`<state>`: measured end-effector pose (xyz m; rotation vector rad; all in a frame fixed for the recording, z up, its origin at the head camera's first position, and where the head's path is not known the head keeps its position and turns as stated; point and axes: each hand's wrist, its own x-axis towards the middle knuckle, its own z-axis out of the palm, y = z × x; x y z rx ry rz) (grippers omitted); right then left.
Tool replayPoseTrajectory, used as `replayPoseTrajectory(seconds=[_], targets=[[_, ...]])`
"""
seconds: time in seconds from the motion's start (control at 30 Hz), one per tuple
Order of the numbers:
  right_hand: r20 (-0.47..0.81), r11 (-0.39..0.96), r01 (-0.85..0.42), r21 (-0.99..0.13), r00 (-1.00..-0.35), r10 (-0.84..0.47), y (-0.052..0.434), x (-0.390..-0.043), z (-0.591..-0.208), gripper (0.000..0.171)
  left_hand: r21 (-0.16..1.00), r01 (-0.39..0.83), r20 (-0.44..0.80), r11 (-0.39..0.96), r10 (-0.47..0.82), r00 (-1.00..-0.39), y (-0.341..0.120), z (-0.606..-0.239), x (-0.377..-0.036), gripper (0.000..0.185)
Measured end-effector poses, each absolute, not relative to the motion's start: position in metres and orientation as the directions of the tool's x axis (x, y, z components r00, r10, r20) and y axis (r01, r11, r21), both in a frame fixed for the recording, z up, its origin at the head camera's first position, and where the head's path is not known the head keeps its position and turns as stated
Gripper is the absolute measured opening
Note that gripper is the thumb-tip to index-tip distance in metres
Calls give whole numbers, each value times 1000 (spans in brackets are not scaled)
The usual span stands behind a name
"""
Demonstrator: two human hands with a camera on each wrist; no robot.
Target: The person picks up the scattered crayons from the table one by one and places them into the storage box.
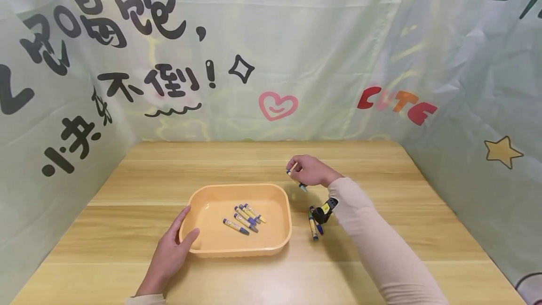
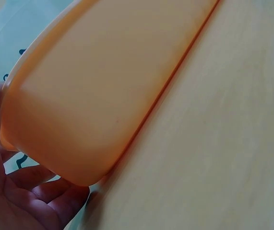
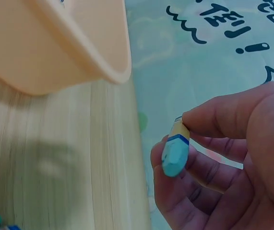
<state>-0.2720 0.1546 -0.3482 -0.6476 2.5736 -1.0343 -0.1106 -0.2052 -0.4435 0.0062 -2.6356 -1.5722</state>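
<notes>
Pale sleeve is covering the arm behind the right hand, whose fingers are pinching a turquoise-tipped crayon. It is hanging just beyond the far right corner of the tray, long axis slanting, tip pointing toward the person. Left hand (farther from this crayon) is gripping the tray's left end; other crayons are lying inside.

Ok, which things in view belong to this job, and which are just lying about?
Seemingly part of the job:
- tray, held by the left hand
- crayons in the tray
- teal crayon, pinched by the right hand
- crayons on the table

Just surroundings:
- table
- printed cloth
- wrist camera
</notes>
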Motion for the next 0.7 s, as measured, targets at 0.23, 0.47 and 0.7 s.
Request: replayPoseTrajectory(seconds=[0.23,0.47,0.7], targets=[[-109,612,-280,-740,-847,-520,139,-269,-346,22,880,26,58,475,-52,-997,-205,-443,-111,65],[-105,574,-277,-771,-833,-543,123,-267,-348,20,875,37,60,483,-34,-998,-206,-443,-110,65],[-150,547,-231,-805,-812,-564,110,-264,-349,23,880,41,63,472,-30,-998,-205,-444,-110,65]])
